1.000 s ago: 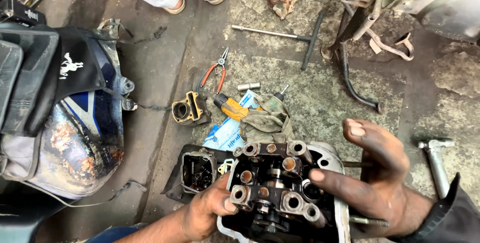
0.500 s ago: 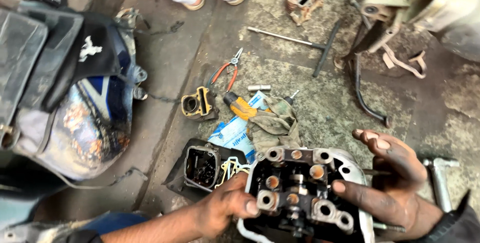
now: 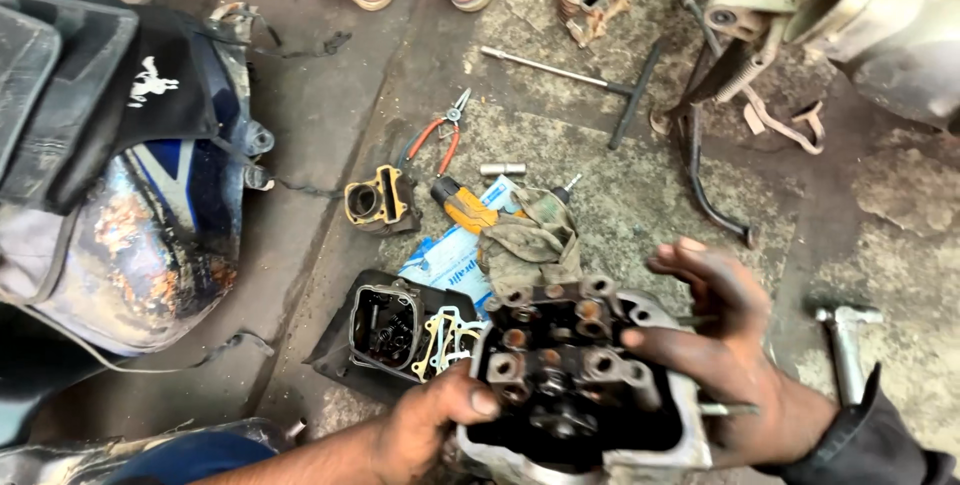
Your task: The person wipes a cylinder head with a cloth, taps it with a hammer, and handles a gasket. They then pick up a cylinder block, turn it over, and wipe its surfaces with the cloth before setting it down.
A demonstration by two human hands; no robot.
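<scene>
Nearest on the left, the left hand grips the left edge of the greasy cylinder head, thumb on top. Right of it, the right hand clasps the head's right side, while a hammer lies further right.

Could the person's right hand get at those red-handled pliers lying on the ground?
Probably yes, once it lets go. The right hand grips the engine part; the pliers lie in the open beyond a rag, nothing covering them.
</scene>
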